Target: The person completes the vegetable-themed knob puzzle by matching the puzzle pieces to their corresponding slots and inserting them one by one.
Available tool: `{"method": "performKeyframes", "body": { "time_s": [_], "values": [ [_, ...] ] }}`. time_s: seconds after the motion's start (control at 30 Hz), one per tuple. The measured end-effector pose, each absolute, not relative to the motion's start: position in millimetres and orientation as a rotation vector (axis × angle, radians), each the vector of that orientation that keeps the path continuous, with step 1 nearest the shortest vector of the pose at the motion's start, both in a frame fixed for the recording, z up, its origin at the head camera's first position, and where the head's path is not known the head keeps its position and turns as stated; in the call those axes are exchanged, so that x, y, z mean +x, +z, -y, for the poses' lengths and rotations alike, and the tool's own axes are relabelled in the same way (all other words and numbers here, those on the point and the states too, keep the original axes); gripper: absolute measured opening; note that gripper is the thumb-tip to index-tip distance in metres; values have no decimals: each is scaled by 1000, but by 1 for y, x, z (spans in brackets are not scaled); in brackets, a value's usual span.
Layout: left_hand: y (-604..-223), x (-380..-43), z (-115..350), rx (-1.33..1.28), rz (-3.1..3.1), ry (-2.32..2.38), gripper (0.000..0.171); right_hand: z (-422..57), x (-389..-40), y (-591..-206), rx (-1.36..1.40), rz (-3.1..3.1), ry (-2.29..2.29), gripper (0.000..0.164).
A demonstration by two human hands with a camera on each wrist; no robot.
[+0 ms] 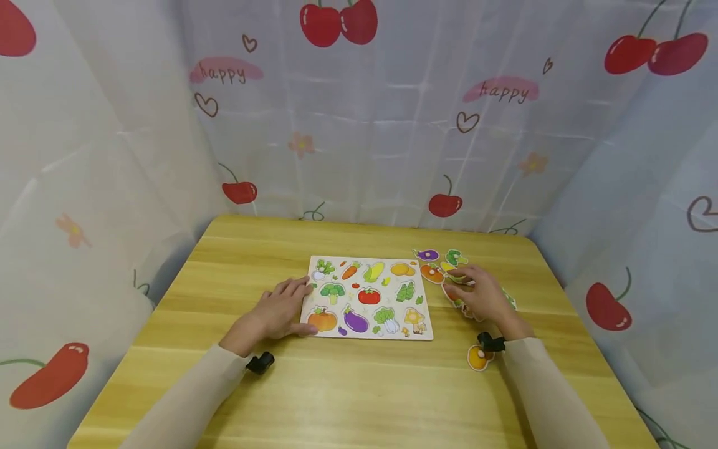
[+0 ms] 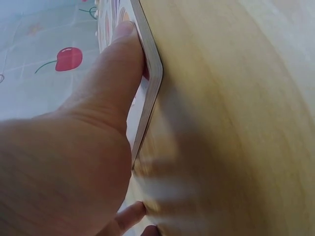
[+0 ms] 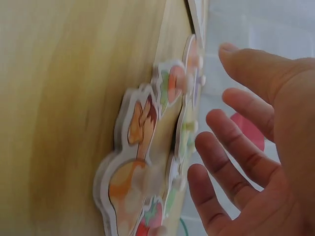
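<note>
A wooden puzzle board (image 1: 389,296) printed with vegetables lies flat on the table. My left hand (image 1: 280,308) rests at its left side, with the thumb (image 2: 125,30) on the near left corner and the other fingers spread along the edge. To the right of the board, my right hand (image 1: 483,296) hovers low over a cluster of knobbed vegetable pieces, fingers apart and nothing held. Below its fingertips in the right wrist view are a mushroom piece (image 3: 123,189), a carrot piece (image 3: 173,84) and a tomato piece (image 3: 147,217). The hand covers part of the cluster in the head view.
Farther back lie an eggplant piece (image 1: 429,255), a broccoli piece (image 1: 454,256) and a pumpkin piece (image 1: 430,273). One orange-yellow piece (image 1: 477,358) sits apart by the right wrist. Around the wooden table (image 1: 359,399) hangs a cherry-print curtain (image 1: 364,125).
</note>
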State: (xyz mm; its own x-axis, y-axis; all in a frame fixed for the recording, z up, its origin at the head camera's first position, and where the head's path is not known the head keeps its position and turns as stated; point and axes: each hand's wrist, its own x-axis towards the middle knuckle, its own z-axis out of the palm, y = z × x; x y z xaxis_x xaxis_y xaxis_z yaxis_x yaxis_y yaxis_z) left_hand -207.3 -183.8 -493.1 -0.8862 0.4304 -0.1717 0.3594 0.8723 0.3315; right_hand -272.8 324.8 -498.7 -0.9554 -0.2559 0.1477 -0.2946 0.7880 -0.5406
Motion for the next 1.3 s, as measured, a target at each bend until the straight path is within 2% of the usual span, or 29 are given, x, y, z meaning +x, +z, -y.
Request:
{"method": "performKeyframes", "body": {
  "time_s": [0.8,1.3],
  "values": [
    [-496,-210,184,637,-2824,418,104,-331,-278,-506,316,3007,820,21],
    [-497,-210,186,630,-2818,417,104,-327,-279,-505,291,2996,867,20]
  ]
}}
